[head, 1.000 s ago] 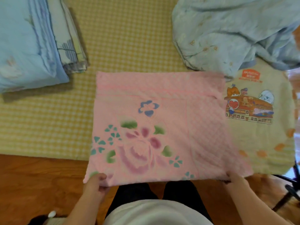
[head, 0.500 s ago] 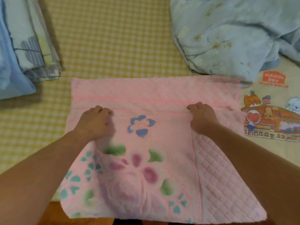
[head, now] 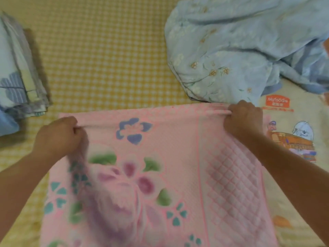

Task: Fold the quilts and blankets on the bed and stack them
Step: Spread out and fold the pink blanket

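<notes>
Both hands have advanced up the pink blanket (head: 160,175) since half a second ago, from its middle band to near its far edge, carrying the gripped fold with them. Surface: a bed covered by a yellow-and-white checked sheet (head: 106,59); no more of the room is in view. At the far left edge sits a stack of folded bedding (head: 19,86) in pale blue and printed cloth, well apart from the blanket. At upper right lies a crumpled light blue quilt (head: 240,50) with small flower prints, unfolded, its near edge just beyond the blanket's far right corner. Beneath that quilt and beside the blanket's right edge lies a cream blanket (head: 293,139) with a cartoon print and an orange label; the pink blanket overlaps its left margin. The pink blanket lies flat in the centre foreground (quilted diamond panel on the right, flower print on the left), its visible length running from the person toward the far side of the bed, the folded edge crosswise. The left hand (head: 58,138) is curled and pinches the fold at the blanket's left side; the right hand (head: 243,120) is curled and grips the bunched fold near the right side.
</notes>
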{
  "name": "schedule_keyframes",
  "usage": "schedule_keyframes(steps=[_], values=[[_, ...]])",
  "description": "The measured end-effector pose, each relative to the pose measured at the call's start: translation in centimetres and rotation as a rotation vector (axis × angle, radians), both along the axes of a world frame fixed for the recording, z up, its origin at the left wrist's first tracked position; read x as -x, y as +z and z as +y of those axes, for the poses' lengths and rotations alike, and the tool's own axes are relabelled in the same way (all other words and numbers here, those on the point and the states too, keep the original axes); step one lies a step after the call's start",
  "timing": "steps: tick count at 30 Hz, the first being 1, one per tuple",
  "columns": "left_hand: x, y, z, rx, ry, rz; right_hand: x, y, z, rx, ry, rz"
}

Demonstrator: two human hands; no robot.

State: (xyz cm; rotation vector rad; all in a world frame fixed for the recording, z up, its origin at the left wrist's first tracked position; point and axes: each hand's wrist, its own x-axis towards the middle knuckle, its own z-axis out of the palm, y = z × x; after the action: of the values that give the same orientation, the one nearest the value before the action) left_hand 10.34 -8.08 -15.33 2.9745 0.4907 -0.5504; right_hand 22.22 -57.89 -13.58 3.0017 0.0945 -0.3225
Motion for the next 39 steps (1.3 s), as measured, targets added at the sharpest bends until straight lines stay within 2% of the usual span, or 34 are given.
schedule_keyframes(steps=[2,4,6,10,11,12,13,14,16,17,19,20,21,23,24,25,27,30,32,33,35,37,38,39], values=[[-2.9,-1.7,0.9,0.043,0.040,0.298,-3.2,-1.7,0.8,0.077,0.028,0.209],[-4.2,-3.7,0.7,0.028,0.017,0.436,-4.5,-4.1,1.0,0.135,-0.004,0.394],[-4.5,-5.5,-0.2,-0.051,-0.024,0.330,-4.3,-6.5,0.4,0.134,-0.022,0.359],[-3.6,-4.8,-1.4,-0.024,-0.106,0.014,-1.4,-5.9,-0.8,0.045,0.137,-0.085],[-2.6,-4.0,-1.4,-0.022,-0.180,-0.037,0.4,-5.4,-1.3,0.005,0.211,-0.169],[-1.2,-3.8,-1.1,-0.004,-0.283,-0.076,2.9,-5.0,-1.9,-0.028,0.286,-0.171],[0.5,-3.6,-1.1,-0.021,-0.368,-0.018,5.8,-4.5,-2.3,-0.048,0.363,-0.094],[2.1,-3.5,-1.5,-0.059,-0.490,0.092,8.9,-4.1,-2.6,-0.049,0.434,0.063],[4.3,-2.1,-3.5,-0.191,-0.599,0.439,12.8,-3.1,-2.9,0.025,0.440,0.457],[4.4,-1.9,-4.2,-0.224,-0.568,0.533,13.2,-2.6,-2.9,0.090,0.382,0.646],[1.9,-0.7,-6.1,-0.171,-0.429,0.628,11.1,-1.6,-2.6,0.067,0.242,0.827],[0.2,0.1,-7.5,-0.121,-0.402,0.597,9.4,-1.2,-2.2,0.002,0.151,0.790],[-1.6,0.5,-8.8,-0.075,-0.376,0.525,7.4,-1.0,-1.9,-0.086,0.045,0.669],[-4.9,0.0,-11.5,0.052,-0.328,0.263,3.3,-1.9,-2.2,-0.227,-0.181,0.350],[-6.2,-0.9,-13.0,0.160,-0.295,0.147,1.6,-2.7,-2.5,-0.266,-0.280,0.253],[-7.3,-2.0,-14.5,0.264,-0.268,0.083,0.3,-3.8,-3.0,-0.296,-0.375,0.232],[-8.9,-4.2,-16.9,0.331,-0.315,0.050,-1.2,-5.9,-3.9,-0.347,-0.547,0.250],[-9.6,-6.5,-19.6,0.242,-0.396,-0.001,-0.9,-7.9,-4.8,-0.489,-0.712,0.063],[-9.3,-7.3,-20.4,0.193,-0.401,-0.061,0.6,-7.5,-4.6,-0.541,-0.670,-0.074],[-9.2,-7.4,-20.7,0.180,-0.379,-0.068,1.6,-7.1,-4.6,-0.533,-0.555,-0.149],[-9.1,-7.3,-20.8,0.187,-0.318,-0.020,3.8,-6.2,-4.7,-0.518,-0.173,-0.261],[-9.2,-6.9,-20.4,0.200,-0.303,0.041,5.6,-5.6,-5.3,-0.508,0.117,-0.222],[-9.3,-6.7,-20.0,0.204,-0.331,0.055,5.8,-5.5,-5.7,-0.523,0.120,-0.154],[-9.3,-6.3,-19.7,0.218,-0.363,0.055,5.6,-5.2,-5.8,-0.546,0.000,-0.108]])
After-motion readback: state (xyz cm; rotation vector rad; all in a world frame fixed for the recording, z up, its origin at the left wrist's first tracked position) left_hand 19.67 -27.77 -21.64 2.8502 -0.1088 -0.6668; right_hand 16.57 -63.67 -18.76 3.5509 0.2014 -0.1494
